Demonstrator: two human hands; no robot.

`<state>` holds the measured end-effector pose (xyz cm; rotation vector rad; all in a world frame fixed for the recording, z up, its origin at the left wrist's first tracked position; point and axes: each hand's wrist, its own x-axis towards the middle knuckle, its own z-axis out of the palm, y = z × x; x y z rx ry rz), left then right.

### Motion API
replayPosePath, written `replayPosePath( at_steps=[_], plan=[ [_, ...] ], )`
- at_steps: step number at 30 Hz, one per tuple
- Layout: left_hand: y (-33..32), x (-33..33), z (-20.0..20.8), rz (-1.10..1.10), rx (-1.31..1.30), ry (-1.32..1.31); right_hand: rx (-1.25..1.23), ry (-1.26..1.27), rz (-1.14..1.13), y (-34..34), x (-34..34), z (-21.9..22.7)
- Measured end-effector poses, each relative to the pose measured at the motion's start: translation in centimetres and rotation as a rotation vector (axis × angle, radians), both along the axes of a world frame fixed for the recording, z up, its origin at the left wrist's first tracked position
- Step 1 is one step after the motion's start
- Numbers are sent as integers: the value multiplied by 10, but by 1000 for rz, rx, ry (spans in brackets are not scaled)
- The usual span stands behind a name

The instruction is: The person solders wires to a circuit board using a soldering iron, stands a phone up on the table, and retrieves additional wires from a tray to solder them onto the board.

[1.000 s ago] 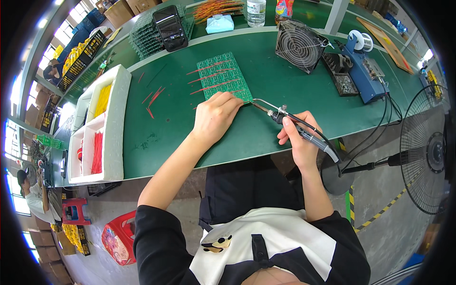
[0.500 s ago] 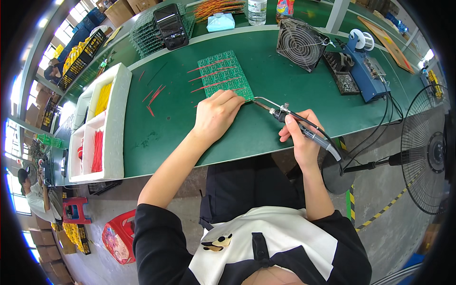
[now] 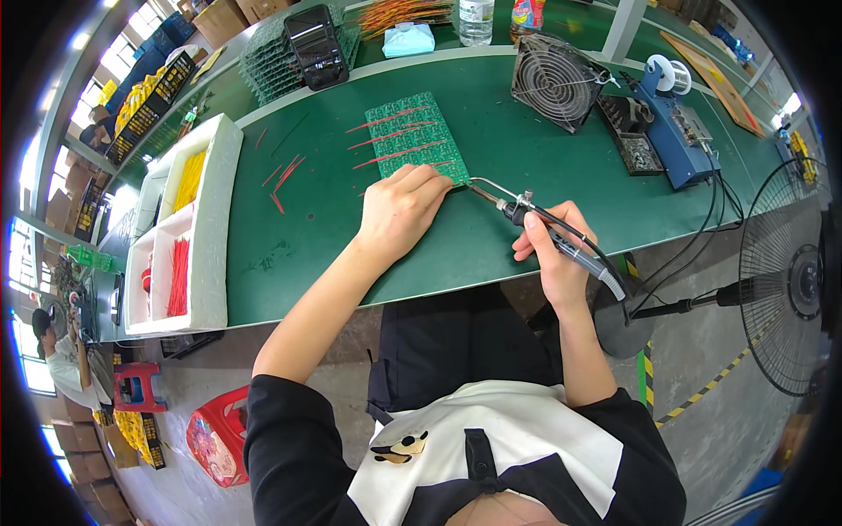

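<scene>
Circuit board point(image 3: 414, 139) partly hidden by left hand point(image 3: 400, 210), whose grip I cannot tell; right hand point(image 3: 561, 277) clasps soldering iron point(image 3: 579, 254).

Near-left corner of board point(image 3: 412, 141) hidden under our left hand point(image 3: 399, 210), iron tip point(image 3: 476, 187) so small we cannot judge contact, clear bottle point(image 3: 475, 24) and red bottle point(image 3: 527, 17) cut off above, stool point(image 3: 215, 443) partly behind our sleeve point(image 3: 294, 451)
</scene>
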<state>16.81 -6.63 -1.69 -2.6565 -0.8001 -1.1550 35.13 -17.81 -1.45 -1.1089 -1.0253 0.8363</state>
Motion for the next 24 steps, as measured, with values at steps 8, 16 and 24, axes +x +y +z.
replayPosePath(
  at_steps=[8, 16, 24],
  plan=[
    [1, 0, -1, -4, 5, 3, 20, 18, -15, 1, 2, -3],
    [0, 0, 0, -3, 6, -9, 37, 18, -5, 2, 1, -4],
    [1, 0, 0, -10, 6, -5, 6, -20, 12, 0, 1, -2]
  ],
)
